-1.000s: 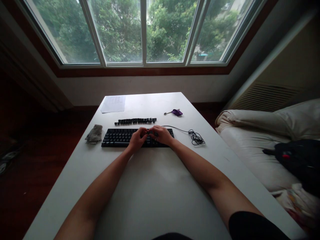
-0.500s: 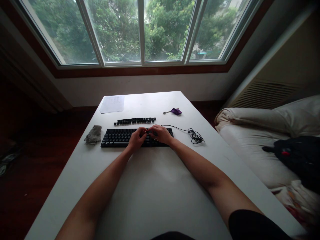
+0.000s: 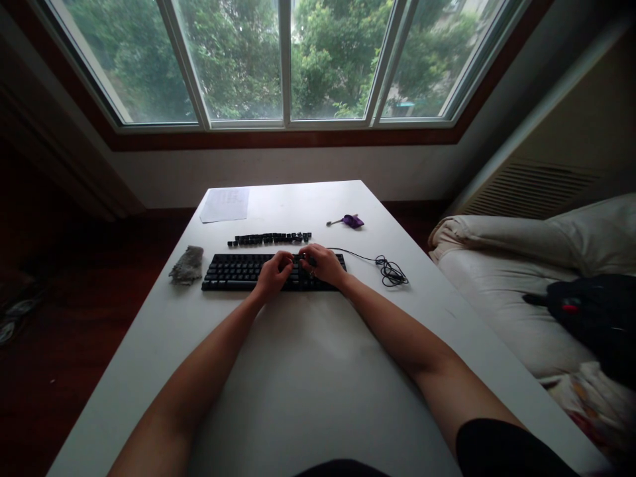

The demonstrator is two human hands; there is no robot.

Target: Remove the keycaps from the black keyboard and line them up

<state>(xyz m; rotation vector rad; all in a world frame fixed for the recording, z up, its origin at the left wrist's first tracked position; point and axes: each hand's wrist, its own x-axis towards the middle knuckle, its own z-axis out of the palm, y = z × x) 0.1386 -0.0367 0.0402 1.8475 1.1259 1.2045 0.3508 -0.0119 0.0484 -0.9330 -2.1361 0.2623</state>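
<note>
A black keyboard [image 3: 233, 271] lies across the white table in front of me. Over its right half my left hand [image 3: 274, 271] has its thumb and fingertips drawn together in a pinch. Whatever sits between them is too small to make out. Close beside it, my right hand [image 3: 324, 265] curls over the keys with bent fingers. Something dark shows beneath those fingers, and I cannot tell whether it is held or part of the keyboard. Behind the keyboard, loose black keycaps [image 3: 271, 238] are lined up in rows.
A grey cloth [image 3: 187, 265] lies left of the keyboard. To the right is a coiled black cable [image 3: 391, 271]. Farther back are a small brush [image 3: 336, 222] beside a purple object [image 3: 354, 222], and a paper sheet [image 3: 225, 205]. A padded couch [image 3: 487, 291] stands right of the table [image 3: 318, 371].
My fingertips have drawn slightly apart, the right hand shifting a little to the right. The whole view has moved slightly; the objects on the table lie as before.
</note>
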